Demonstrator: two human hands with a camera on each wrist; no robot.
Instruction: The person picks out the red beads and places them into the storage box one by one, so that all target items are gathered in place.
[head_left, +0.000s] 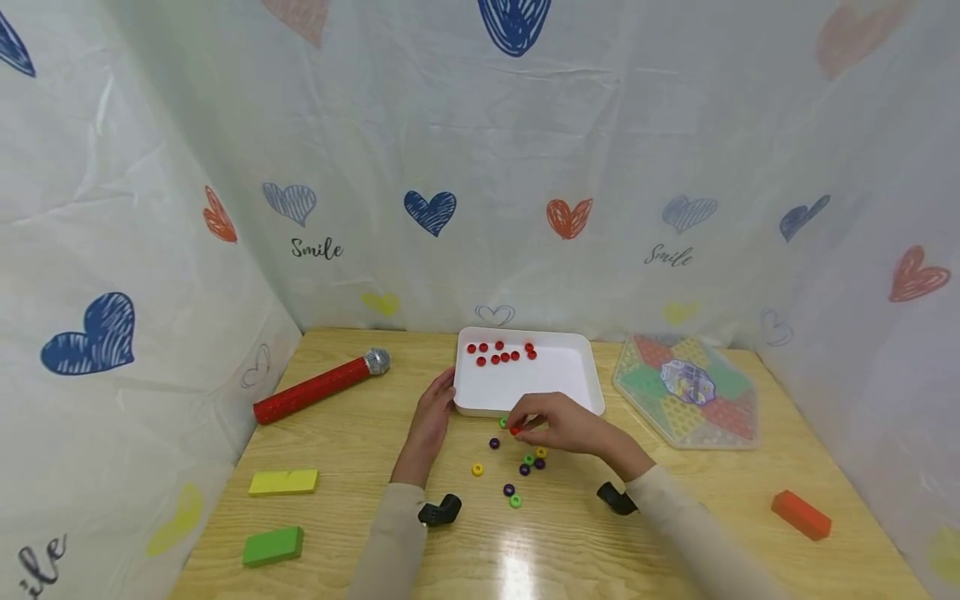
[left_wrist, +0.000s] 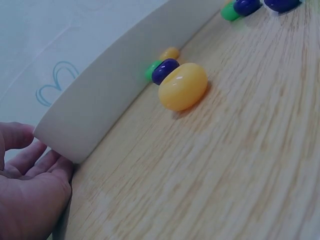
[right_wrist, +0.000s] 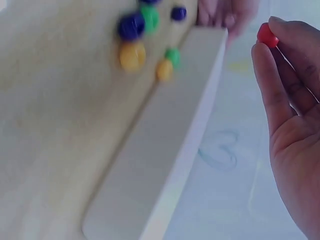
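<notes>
- While the right hand (head_left: 558, 423) hovers just in front of the near rim of the white rectangular plastic tray (head_left: 577, 379), its thumb and fingertips pinch a small red ring-shaped bead (right_wrist: 267, 35); the other fingers are loosely curled beside it.
- Seen from the head view, that red bead (head_left: 514, 431) sits at the fingertips, just short of the tray's front edge and above the wooden table (head_left: 360, 492).
- At the tray's near left corner, the left hand (head_left: 433, 412) lies with relaxed, fairly straight fingers against the outer wall; it holds nothing, and the left wrist view shows the fingers (left_wrist: 30, 160) touching the corner.
- Inside the tray, along its far side, lies a loose row of more red beads (head_left: 501, 352).
- On the table in front of the tray, loose beads are scattered: a yellow bead (head_left: 477, 469), purple beads (head_left: 509, 489) and green beads (head_left: 515, 502), some close under the right hand.
- To the left lie a red glittery toy microphone with a silver head (head_left: 321, 387), a yellow foam block (head_left: 283, 482) and a green foam block (head_left: 273, 546).
- To the right rest a hexagonal, multicoloured checkers board (head_left: 686, 389) just beside the tray, and an orange block (head_left: 801, 514) near the table's right edge.
</notes>
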